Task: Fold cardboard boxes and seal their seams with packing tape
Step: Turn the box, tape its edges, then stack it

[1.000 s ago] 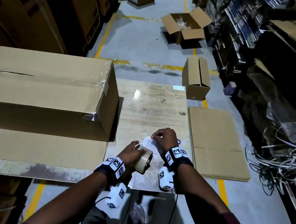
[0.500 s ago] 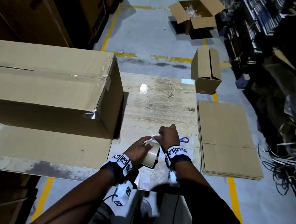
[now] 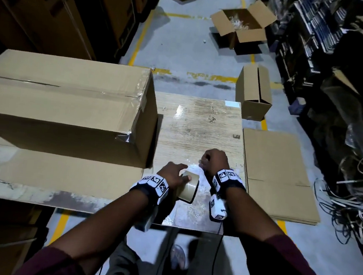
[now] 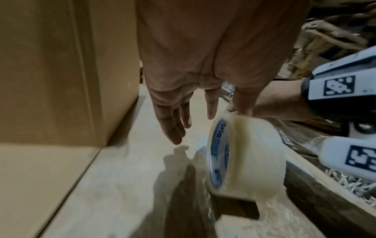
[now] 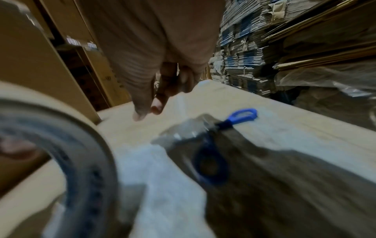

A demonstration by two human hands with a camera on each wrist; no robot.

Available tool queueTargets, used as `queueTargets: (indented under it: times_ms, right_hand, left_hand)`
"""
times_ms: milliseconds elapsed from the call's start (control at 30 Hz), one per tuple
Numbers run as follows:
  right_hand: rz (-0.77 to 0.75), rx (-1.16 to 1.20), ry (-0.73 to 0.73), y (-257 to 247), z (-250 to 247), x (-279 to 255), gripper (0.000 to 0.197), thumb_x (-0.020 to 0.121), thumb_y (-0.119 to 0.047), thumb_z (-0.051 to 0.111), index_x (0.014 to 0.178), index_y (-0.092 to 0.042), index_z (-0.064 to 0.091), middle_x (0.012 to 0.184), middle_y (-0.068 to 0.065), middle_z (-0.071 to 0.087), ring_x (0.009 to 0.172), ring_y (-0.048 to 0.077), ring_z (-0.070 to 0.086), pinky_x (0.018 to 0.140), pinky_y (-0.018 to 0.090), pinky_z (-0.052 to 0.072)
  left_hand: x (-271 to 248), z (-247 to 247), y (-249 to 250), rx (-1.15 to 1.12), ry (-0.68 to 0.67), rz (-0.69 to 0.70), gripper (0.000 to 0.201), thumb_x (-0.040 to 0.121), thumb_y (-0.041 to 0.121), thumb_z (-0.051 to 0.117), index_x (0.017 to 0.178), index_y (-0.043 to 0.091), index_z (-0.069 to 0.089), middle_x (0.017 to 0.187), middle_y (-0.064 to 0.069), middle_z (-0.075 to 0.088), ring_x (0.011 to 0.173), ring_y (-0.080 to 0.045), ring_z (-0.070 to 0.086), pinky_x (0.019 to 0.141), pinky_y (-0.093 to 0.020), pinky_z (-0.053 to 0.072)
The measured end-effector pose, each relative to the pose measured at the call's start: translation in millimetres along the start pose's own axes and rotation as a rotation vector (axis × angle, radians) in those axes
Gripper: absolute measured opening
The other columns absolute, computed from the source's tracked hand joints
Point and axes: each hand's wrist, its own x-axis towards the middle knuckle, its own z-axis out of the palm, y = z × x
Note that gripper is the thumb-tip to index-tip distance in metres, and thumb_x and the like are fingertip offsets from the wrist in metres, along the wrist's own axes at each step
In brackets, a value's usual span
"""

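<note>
A large brown cardboard box [image 3: 67,103] with clear tape over its top seam stands on the left of the wooden table [image 3: 199,128]. A roll of clear packing tape [image 3: 188,188] [image 4: 250,154] [image 5: 61,128] stands on edge near the table's front. My left hand [image 3: 172,172] [image 4: 193,104] is over it with straight fingers, only the thumb touching the roll's top. My right hand [image 3: 212,160] [image 5: 150,99] is just right of the roll, its thumb and forefinger pinched together on the tape's loose end. A whitish strip runs from there back to the roll.
Blue-handled scissors [image 5: 245,114] lie under my right wrist. A flat cardboard sheet [image 3: 71,175] lies under the big box. A stack of flat cartons [image 3: 277,176] adjoins the table's right side. On the floor are a small folded box [image 3: 253,93], an open box [image 3: 243,27] and tangled strapping [image 3: 348,199].
My left fingers have straightened off the roll, which now stands on the table. The right hand stays pinched at the tape end, and the strip between the hands is shorter.
</note>
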Motion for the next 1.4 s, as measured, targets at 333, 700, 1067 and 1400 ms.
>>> queueTargets:
  times_ms: [333, 700, 1067, 1400]
  right_hand:
    - [-0.51, 0.649, 0.21, -173.9, -25.8, 7.7, 0.007, 0.088, -0.008, 0.077, 0.094, -0.009, 0.08, 0.086, -0.002, 0.077, 0.078, 0.002, 0.07, 0.077, 0.017, 0.054]
    - [-0.481, 0.778, -0.028, -195.2, 5.6, -23.8, 0.008, 0.084, -0.014, 0.083, 0.085, -0.02, 0.078, 0.085, -0.003, 0.077, 0.083, 0.012, 0.072, 0.085, 0.029, 0.057]
    - [-0.668, 0.533, 0.129, -201.5, 3.9, -21.1, 0.015, 0.07, -0.01, 0.091, 0.07, -0.009, 0.076, 0.081, 0.005, 0.072, 0.073, 0.002, 0.063, 0.069, 0.009, 0.044]
    - [-0.726, 0.151, 0.169, -231.6, -56.0, 16.1, 0.029, 0.078, 0.001, 0.06, 0.094, -0.013, 0.079, 0.093, 0.006, 0.077, 0.091, 0.024, 0.07, 0.085, 0.039, 0.057]
  left_hand:
    - [-101.6, -163.3, -0.8, -0.089, 0.602, 0.516, 0.017, 0.096, 0.033, 0.065, 0.099, 0.021, 0.076, 0.084, 0.006, 0.075, 0.075, -0.004, 0.069, 0.073, -0.026, 0.056]
    - [-85.6, -201.1, -75.9, -0.202, 0.754, 0.239, 0.028, 0.079, 0.054, 0.066, 0.085, 0.029, 0.077, 0.079, 0.003, 0.074, 0.076, -0.018, 0.069, 0.075, -0.04, 0.056]
    - [-86.6, -205.4, -80.9, 0.06, 0.623, 0.383, 0.086, 0.06, 0.073, 0.077, 0.131, 0.031, 0.055, 0.084, 0.005, 0.061, 0.078, -0.015, 0.056, 0.071, -0.029, 0.046]
    - [-83.1, -190.9, -84.9, 0.324, 0.711, 0.415, 0.08, 0.062, 0.058, 0.086, 0.128, 0.019, 0.061, 0.103, -0.006, 0.057, 0.094, -0.026, 0.051, 0.074, -0.031, 0.037]
